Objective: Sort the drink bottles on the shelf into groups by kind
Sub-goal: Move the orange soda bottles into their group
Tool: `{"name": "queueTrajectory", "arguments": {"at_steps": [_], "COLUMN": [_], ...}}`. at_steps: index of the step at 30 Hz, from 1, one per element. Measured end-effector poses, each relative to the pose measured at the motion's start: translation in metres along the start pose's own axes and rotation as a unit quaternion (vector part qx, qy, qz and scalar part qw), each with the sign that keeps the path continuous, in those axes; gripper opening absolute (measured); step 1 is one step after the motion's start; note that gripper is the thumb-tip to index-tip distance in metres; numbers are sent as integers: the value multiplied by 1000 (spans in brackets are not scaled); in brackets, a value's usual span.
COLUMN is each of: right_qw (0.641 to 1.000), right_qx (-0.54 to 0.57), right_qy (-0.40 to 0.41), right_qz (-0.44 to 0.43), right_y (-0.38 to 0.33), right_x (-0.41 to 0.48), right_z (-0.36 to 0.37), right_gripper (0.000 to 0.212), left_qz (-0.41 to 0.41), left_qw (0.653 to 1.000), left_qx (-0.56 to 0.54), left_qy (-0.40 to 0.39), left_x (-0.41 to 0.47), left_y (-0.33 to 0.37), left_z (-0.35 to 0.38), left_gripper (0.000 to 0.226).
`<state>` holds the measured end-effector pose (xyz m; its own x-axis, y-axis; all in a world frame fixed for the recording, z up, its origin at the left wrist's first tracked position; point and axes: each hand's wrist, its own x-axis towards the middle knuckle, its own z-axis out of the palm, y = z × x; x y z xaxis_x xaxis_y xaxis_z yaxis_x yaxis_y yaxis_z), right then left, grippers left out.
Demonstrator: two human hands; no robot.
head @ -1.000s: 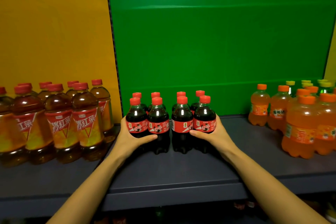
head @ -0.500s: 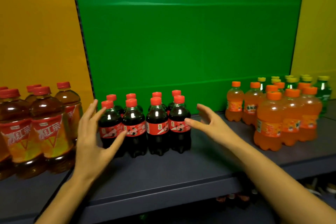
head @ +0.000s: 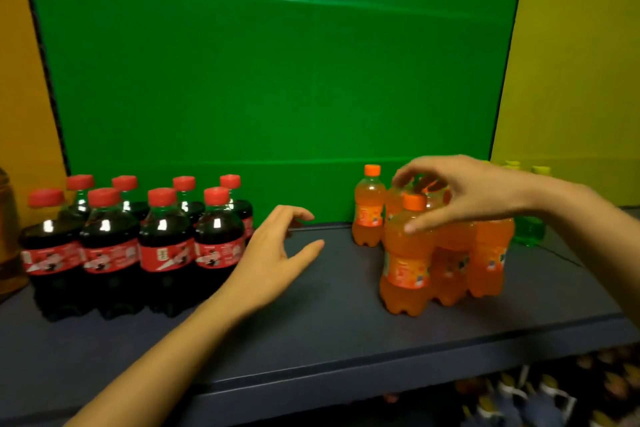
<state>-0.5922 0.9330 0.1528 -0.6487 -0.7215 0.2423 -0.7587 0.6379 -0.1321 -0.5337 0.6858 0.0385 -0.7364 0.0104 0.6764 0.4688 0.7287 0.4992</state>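
Head view (only view).

Left forearm comes in from lower left, angled up and right over the shelf (head: 346, 340). Left hand (head: 277, 253) is above the shelf surface, palm turned right, fingers apart and loosely bent, thumb stuck out. It holds nothing. Its back lies just beside the rightmost front bottle of the cola bottles (head: 166, 246); contact cannot be told.

Right forearm enters from the right edge, wrist bent down. Right hand (head: 464, 191) arches over the tops of the orange soda bottles (head: 407, 263), fingers spread wide and curved, not closed round any bottle. Thumb tip sits at the front bottle's shoulder (touching or just clear: cannot tell). The hand hides several orange caps.

Cola group: eight upright, red caps, two rows, left part of shelf. Orange group: upright cluster at right, well apart from the cola; one single orange bottle (head: 370, 211) stands just behind and left of the cluster. Green bottles (head: 528, 229) stand behind the orange ones, partly hidden by the wrist. Tea bottle (head: 7, 236) cut off at the left edge. Green back panel (head: 277, 80) behind. Lower shelf items are blurred.
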Motion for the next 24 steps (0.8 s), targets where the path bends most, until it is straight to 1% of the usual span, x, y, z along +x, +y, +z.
{"name": "queueTrajectory", "arguments": {"at_steps": [1, 2, 3, 6, 8, 10, 13, 15, 16, 17, 19, 20, 22, 24], "right_qw": [998, 994, 992, 983, 979, 981, 984, 987, 989, 991, 995, 996, 996, 997], "right_qx": [-28, -46, -57, -104, -122, -111, -97, -85, -77, -66, -41, -36, -42, -45], "right_qy": [-58, -92, -109, -126, -119, -94, -66, -42, -29, -15, 9, 16, 31, 43], "right_qz": [-9, -22, -35, -80, -110, -128, -136, -132, -126, -117, -95, -85, -68, -54], "right_y": [7, 12, 17, 20, 20, 21, 18, 18, 18, 19, 23, 24, 27, 29], "right_x": [1, 4, 7, 17, 23, 27, 29, 29, 28, 29, 30, 32, 37, 42], "right_z": [-1, -2, -2, 2, 8, 14, 12, 4, -1, -8, -22, -28, -36, -39], "right_gripper": [72, 71, 70, 70, 68, 64, 61, 60, 59, 59, 59, 59, 60, 62], "left_qz": [-28, -53, -75, -126, -147, -170, -209, -222, -236, -252, -271, -276, -276, -278], "left_qw": [1000, 999, 997, 992, 989, 984, 972, 969, 965, 960, 950, 943, 942, 939], "left_qx": [1, 5, 12, 10, -2, -30, -63, -69, -75, -96, -153, -184, -192, -204], "left_qy": [-4, -8, -11, -20, -27, -43, -84, -88, -80, -73, -30, -14, -16, -12], "left_x": [13, 26, 38, 69, 86, 101, 117, 127, 134, 138, 140, 141, 140, 138], "left_y": [-2, -4, -5, -9, -7, -7, -10, -25, -36, -45, -51, -57, -63, -57], "left_z": [15, 30, 43, 73, 86, 96, 109, 122, 132, 140, 149, 156, 164, 166], "left_gripper": [45, 46, 47, 57, 66, 74, 82, 88, 81, 66, 28, 23, 29, 19]}}
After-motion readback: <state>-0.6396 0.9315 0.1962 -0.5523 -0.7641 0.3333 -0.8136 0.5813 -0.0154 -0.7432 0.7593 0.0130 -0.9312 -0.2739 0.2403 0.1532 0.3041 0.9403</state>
